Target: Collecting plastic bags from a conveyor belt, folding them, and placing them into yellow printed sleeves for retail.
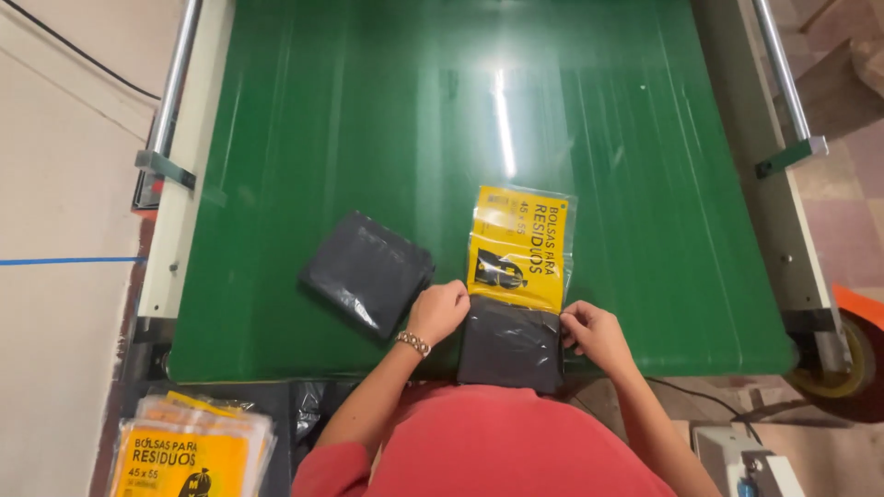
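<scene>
A folded stack of black plastic bags (511, 345) lies at the near edge of the green conveyor belt (368, 110), partly slid into a clear sleeve with a yellow printed label (520, 244). My left hand (438, 311), with a beaded bracelet at the wrist, grips the stack's left side at the sleeve's mouth. My right hand (594, 333) pinches its right side. A second folded stack of black bags (366, 272) lies loose on the belt, just left of my left hand.
A pile of clear sleeves with yellow labels (189, 451) sits at the lower left, below the belt. Metal rails (175, 83) run along both sides of the conveyor. An orange-rimmed wheel (852, 354) and a white device (746, 460) stand at the lower right.
</scene>
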